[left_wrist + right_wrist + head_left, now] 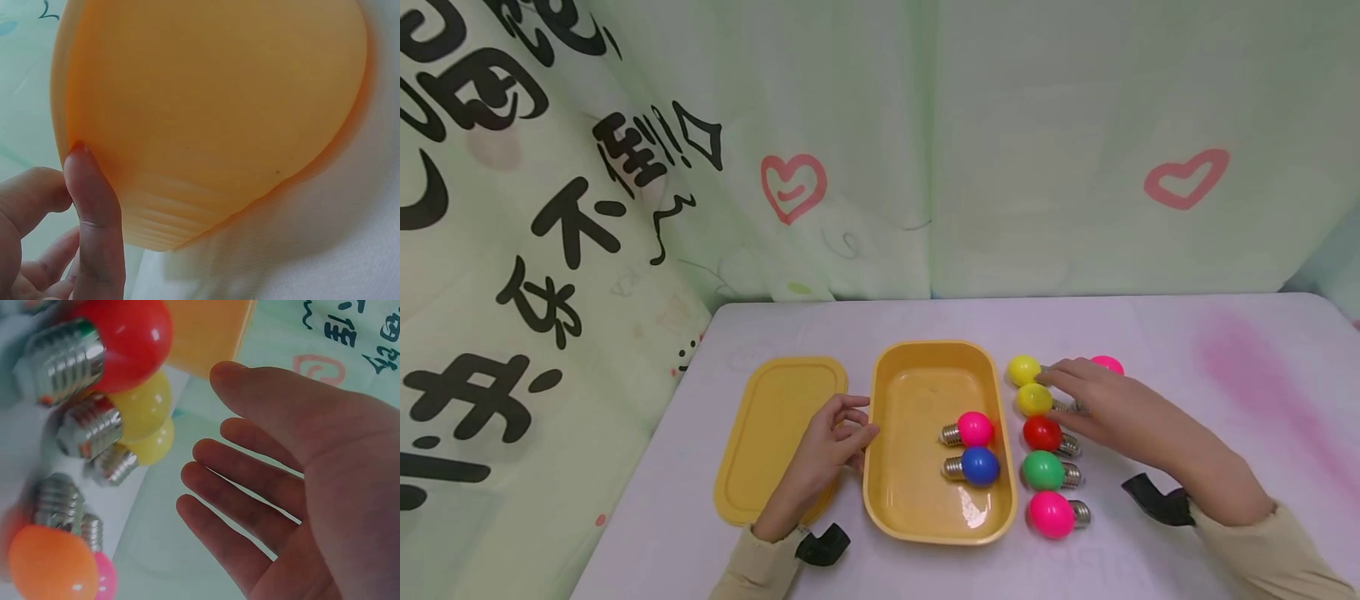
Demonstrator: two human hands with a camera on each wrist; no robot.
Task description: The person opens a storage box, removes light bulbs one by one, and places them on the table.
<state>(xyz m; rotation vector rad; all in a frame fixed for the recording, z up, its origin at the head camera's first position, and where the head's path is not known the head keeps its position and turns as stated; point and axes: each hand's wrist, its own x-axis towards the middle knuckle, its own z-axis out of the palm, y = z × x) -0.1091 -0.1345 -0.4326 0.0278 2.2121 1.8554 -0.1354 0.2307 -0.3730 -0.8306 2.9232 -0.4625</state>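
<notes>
My left hand (823, 454) pinches the left rim of a yellow plastic container (917, 383) between thumb and finger. Inside lie a pink light bulb (975, 428) and a blue light bulb (981, 466). Over the bulbs right of the container hovers my right hand (1105, 408), its fingers apart and holding nothing in the right wrist view. Beneath or beside it are two yellow bulbs (1034, 400), a red bulb (1042, 433) and, hidden from the head view, an orange bulb (53, 562). Nearer me lie a green bulb (1043, 471) and a pink one (1051, 514).
A flat yellow lid (775, 425) lies left of the container, partly behind my left forearm. Beyond my right hand another pink bulb (1108, 364) shows. The table (1210, 392) has a pale cloth, and a printed curtain (1037, 167) hangs behind it.
</notes>
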